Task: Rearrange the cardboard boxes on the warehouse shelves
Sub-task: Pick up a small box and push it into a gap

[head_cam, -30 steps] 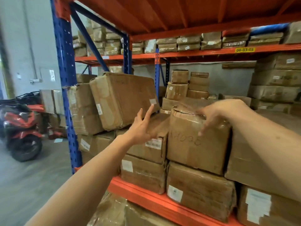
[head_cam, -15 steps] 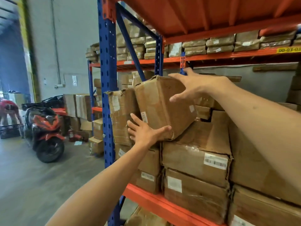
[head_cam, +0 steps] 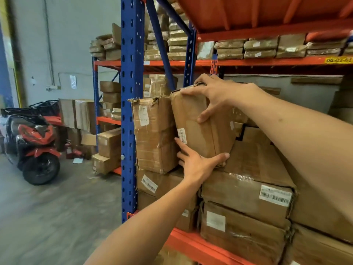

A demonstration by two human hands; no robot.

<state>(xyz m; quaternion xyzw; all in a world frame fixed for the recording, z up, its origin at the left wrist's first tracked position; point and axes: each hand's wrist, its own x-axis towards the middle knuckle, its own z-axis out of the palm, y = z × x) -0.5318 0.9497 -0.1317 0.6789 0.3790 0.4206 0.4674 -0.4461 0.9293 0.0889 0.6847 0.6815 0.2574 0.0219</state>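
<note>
Your right hand (head_cam: 215,97) grips the top of the tilted box (head_cam: 200,125): the fingers curl over its torn upper edge and the thumb presses down on its front face. Your left hand (head_cam: 196,161) supports the same box from below, palm against the lower corner, fingers spread up along its left side and thumb stretched along the bottom edge; the hand is fairly wide, wrapped round the corner, not flat.

The box leans to the right, its top toward the blue upright (head_cam: 131,111) and its base on the stacked boxes (head_cam: 246,190) beneath. Its left side lies against a torn box (head_cam: 154,134) that stands just inside the upright; whether the two actually touch along the whole side cannot be told. A small barcode label (head_cam: 181,135) sits on the tilted box's front face, just above your left fingers.

All these boxes stand on the orange shelf beam (head_cam: 191,243) at the lower level. Above, a second orange beam (head_cam: 267,62) carries flat wrapped parcels (head_cam: 259,47).

To the left, on the concrete floor (head_cam: 47,217), stands a red scooter (head_cam: 36,142), well apart from the rack, with more boxes beyond it by the wall.
</note>
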